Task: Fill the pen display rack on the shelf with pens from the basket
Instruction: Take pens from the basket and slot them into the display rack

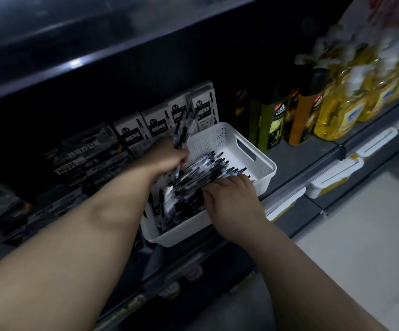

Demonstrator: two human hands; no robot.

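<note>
The left hand point(169, 155) was closed tight around a bundle of pens point(184, 130), held nearly upright just above the back-left of the basket point(260, 163). Too blurry to count that bundle, honestly. The right hand point(231, 199) was down in the basket with its fingers bent over the loose pile of pens point(200, 177). The fingertips were buried in it, so I couldn't tell if it was actually gripping any. There was one white basket, sitting on the shelf point(301, 161) with its near corner hanging over the edge, and dozens of pens in it. Behind it I counted four white boxes point(155, 123) marked 0.5. On the right stood yellow pump bottles point(337, 111), too smeared to count.
</note>
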